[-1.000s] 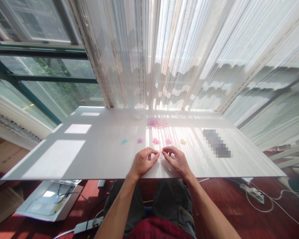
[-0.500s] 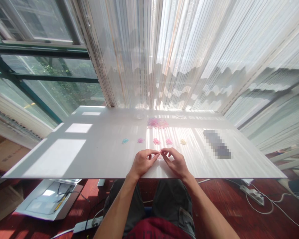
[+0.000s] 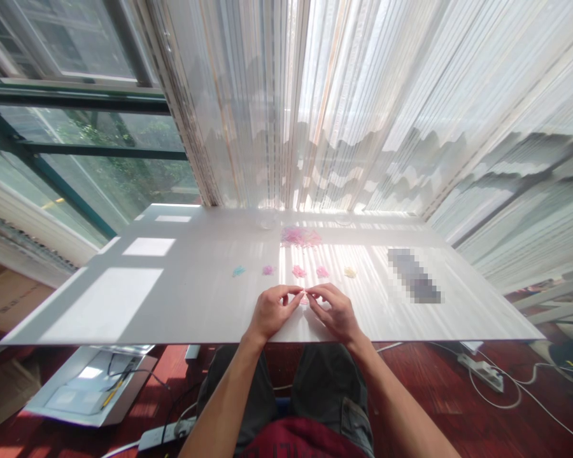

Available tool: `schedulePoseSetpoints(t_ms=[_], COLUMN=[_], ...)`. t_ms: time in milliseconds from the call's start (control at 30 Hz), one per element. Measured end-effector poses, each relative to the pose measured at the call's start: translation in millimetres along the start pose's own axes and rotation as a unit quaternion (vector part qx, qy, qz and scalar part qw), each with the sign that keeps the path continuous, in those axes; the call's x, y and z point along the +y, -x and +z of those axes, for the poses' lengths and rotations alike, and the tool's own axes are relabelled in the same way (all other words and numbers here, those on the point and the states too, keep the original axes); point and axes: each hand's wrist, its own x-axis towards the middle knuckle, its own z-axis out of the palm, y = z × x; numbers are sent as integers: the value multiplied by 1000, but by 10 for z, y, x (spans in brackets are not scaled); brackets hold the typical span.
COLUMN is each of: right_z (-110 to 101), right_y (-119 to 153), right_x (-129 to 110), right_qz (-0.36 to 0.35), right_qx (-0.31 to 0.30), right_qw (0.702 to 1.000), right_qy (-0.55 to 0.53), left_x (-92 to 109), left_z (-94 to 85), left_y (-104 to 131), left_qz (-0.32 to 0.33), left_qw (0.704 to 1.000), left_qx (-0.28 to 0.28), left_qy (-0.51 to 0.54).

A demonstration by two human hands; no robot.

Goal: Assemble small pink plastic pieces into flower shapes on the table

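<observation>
A small pink piece (image 3: 304,299) is at your fingertips, just above the near part of the white counter (image 3: 200,305); it is too small and too covered for you to make out its shape. Your left hand (image 3: 271,312) comes to it from one side, thumb and forefinger drawn together in a pinch on it. Your right hand (image 3: 335,312) meets it from the other side, its fingertips also drawn in around the piece, the two hands nearly touching there. How firmly each one grips, you cannot tell.

Just beyond your hands, five little piles lie in a row across the counter. From left to right they are a blue pile (image 3: 239,271), a purple pile (image 3: 268,270), a red-pink pile (image 3: 298,271), a pink pile (image 3: 321,271) and a yellow pile (image 3: 350,272). Behind the row is a larger mixed heap (image 3: 300,236), mostly pink and purple. A clear dish (image 3: 268,220) stands near the far edge, left of the heap, with another clear item (image 3: 344,219) to its right. Well to the right of the piles, a dark object (image 3: 414,275) is blurred into blocks.

Beyond the counter hangs a striped sheer curtain (image 3: 315,127). Below on your left, an open white box (image 3: 88,388) holds cables and something yellow.
</observation>
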Motion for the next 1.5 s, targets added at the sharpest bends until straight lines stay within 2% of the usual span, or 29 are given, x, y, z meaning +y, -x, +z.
schedulePoseSetpoints(t_ms=[200,400,733,1167,1500], right_z=[11,25,-33,-8,11], right_y=[2,5,-27,-29,-7], right_x=[23,21,20,-6,0], right_qz=[-13,-22,63,8,-8], right_qx=[-6,21,-8,-5,13], right_qw=[1000,999,997,999,999], right_qy=[6,10,-52,-32,-30], left_x=[-11,-3,-1,22,5], left_z=[7,3,5,-11,-8], left_y=[6,2,10,7,2], left_qz=[-2,3,1,19,19], left_qw=[1000,1000,1000,1000,1000], left_qx=[-2,7,-4,-19,-2], left_qy=[0,4,11,-2,4])
